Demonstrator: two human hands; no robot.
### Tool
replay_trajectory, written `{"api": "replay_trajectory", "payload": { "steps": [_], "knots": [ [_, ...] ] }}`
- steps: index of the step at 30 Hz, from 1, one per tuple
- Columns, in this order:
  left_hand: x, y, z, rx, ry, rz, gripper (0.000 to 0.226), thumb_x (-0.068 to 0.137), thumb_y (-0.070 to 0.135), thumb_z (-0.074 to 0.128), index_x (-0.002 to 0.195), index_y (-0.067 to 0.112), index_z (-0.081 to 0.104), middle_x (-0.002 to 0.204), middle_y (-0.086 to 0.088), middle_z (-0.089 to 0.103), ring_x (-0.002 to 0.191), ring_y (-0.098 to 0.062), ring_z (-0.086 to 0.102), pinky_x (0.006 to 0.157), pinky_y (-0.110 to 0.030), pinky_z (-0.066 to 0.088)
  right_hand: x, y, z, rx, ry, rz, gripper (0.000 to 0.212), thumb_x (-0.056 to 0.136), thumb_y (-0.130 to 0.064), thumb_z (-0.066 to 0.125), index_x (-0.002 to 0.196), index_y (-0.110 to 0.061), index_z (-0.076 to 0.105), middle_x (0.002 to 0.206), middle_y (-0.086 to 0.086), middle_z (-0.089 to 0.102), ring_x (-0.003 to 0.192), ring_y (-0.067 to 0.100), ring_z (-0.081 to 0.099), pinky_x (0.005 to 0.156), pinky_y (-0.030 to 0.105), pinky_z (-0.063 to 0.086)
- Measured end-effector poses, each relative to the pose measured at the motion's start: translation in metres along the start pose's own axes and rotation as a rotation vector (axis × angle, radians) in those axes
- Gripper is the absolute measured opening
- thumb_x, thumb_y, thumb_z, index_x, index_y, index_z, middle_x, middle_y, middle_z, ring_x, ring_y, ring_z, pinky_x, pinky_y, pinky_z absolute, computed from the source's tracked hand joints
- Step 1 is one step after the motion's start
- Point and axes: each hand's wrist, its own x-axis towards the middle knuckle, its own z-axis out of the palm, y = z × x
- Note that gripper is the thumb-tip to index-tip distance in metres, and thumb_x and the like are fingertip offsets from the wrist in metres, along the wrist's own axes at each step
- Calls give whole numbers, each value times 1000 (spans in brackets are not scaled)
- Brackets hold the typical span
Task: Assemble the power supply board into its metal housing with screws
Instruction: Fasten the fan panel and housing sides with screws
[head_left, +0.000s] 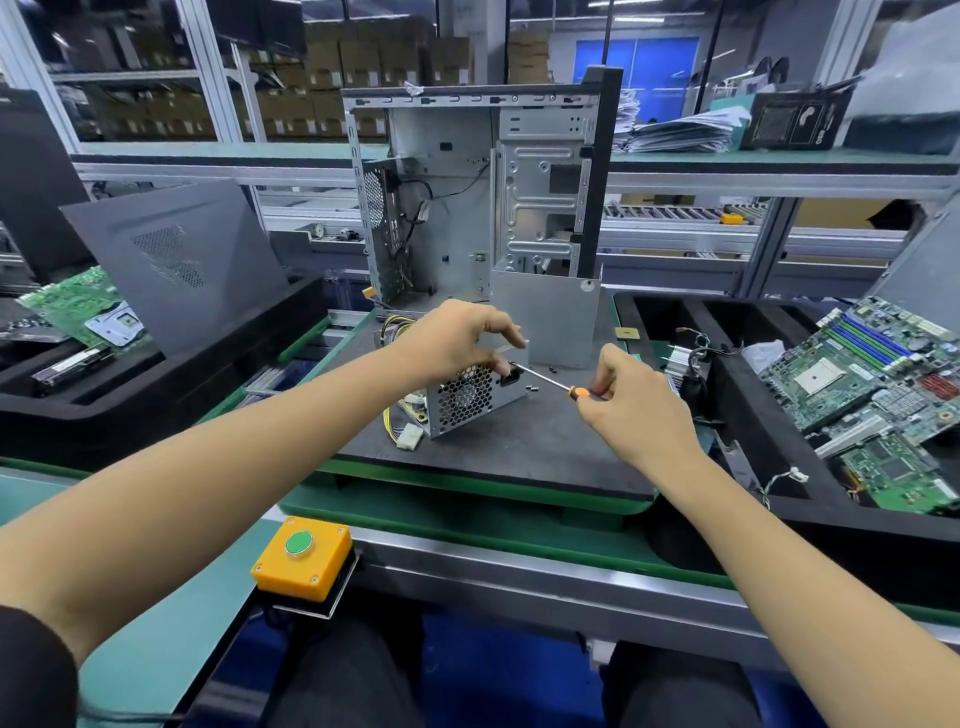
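The metal power supply housing (467, 402) lies on the dark work mat (519, 447), its honeycomb fan grille facing me and yellow cables trailing to its left. My left hand (462, 338) grips the housing's top near its black socket. My right hand (631, 402) holds an orange-and-black screwdriver (563, 386) whose tip points at the housing's upper right corner. Two small dark screws (532, 388) lie loose on the mat beside the housing. A flat grey metal cover (545, 312) stands upright just behind.
An open grey computer case (478, 192) stands at the back of the mat. Black foam trays hold circuit boards at right (852, 384) and left (78, 306). A dark side panel (171, 260) leans at left. A yellow box with a green button (301, 558) sits at the bench's front edge.
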Motion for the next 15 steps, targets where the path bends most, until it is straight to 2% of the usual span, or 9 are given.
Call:
{"api": "replay_trajectory", "payload": {
  "steps": [2, 4, 5, 7, 9, 12, 15],
  "knots": [
    [-4, 0, -5, -94, 18, -48, 37, 90, 26, 79, 126, 23, 69, 118, 4, 75, 109, -11, 68, 97, -29, 52, 0, 2, 0, -1, -11, 11, 32, 87, -35, 69, 77, -25, 41, 70, -12, 60, 69, 8, 54, 56, 30, 31],
    [-8, -8, -9, -134, 41, -150, 38, 100, 31, 67, 135, 25, 56, 108, 2, 74, 93, -11, 67, 82, -28, 49, -2, 6, 1, -2, -17, 14, 32, 86, -35, 69, 76, -26, 40, 68, -11, 59, 67, 8, 53, 55, 30, 30],
    [-10, -14, -10, -107, 32, -229, 35, 102, 34, 63, 134, 24, 51, 103, 1, 72, 86, -12, 63, 76, -30, 47, -3, 7, 2, -4, -18, 13, 32, 86, -35, 69, 75, -26, 40, 68, -11, 58, 67, 8, 53, 55, 30, 29],
    [-13, -24, -12, -62, -28, -383, 25, 105, 39, 57, 122, 22, 56, 102, 1, 69, 84, -12, 58, 70, -31, 46, -3, 9, 3, -8, -17, 13, 32, 86, -36, 69, 75, -26, 40, 67, -10, 58, 66, 8, 52, 55, 30, 28],
    [-12, -31, -15, -66, -93, -423, 19, 106, 37, 56, 113, 22, 66, 108, -2, 70, 91, -15, 63, 76, -32, 51, -1, 9, 5, -3, -21, 18, 32, 86, -36, 69, 76, -25, 40, 68, -10, 58, 67, 7, 52, 55, 30, 28],
    [-8, -30, -19, -89, -141, -378, 16, 104, 32, 60, 113, 26, 72, 110, -2, 73, 102, -21, 68, 94, -41, 56, -1, 8, 7, -11, -23, 30, 32, 86, -37, 68, 77, -24, 40, 69, -10, 59, 70, 5, 51, 56, 29, 28],
    [-7, -27, -18, -145, -189, -370, 15, 104, 33, 61, 110, 31, 75, 100, 4, 77, 96, -16, 72, 84, -34, 56, -2, 8, 9, -20, -10, 23, 32, 86, -38, 68, 78, -25, 40, 68, -9, 60, 70, 5, 51, 55, 27, 24]
  ]
}}
